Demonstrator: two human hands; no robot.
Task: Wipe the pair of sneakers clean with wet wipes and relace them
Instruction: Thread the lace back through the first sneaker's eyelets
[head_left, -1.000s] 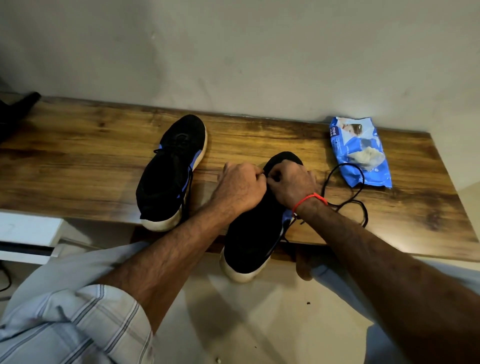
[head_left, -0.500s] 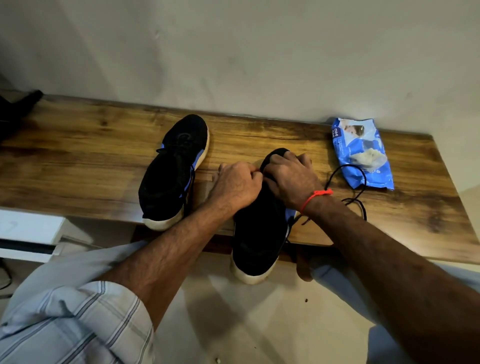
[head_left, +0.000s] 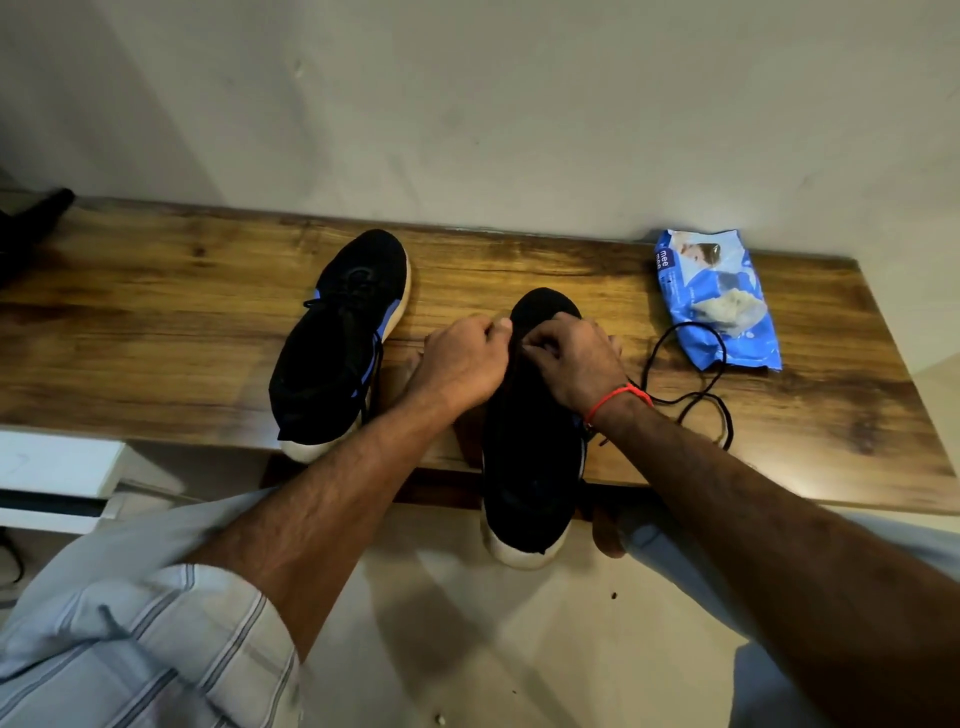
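Observation:
Two black sneakers with white soles lie on a wooden bench (head_left: 156, 332). The left sneaker (head_left: 337, 348) is laced and lies untouched. The right sneaker (head_left: 530, 467) hangs with its heel over the bench's front edge. My left hand (head_left: 462, 364) and my right hand (head_left: 571, 364) meet over its upper part, fingers curled and pinching at the eyelet area. A loose black lace (head_left: 691, 384) loops on the bench to the right of my right wrist. What exactly each fingertip holds is hidden.
A blue pack of wet wipes (head_left: 717, 296) lies at the back right of the bench, against the wall. A dark object (head_left: 31, 223) sits at the far left end. White furniture (head_left: 57, 462) stands lower left. My knees are below the bench.
The right sneaker has slid further toward me over the bench's edge. Both hands stayed together on its upper, with the fingers shifting slightly.

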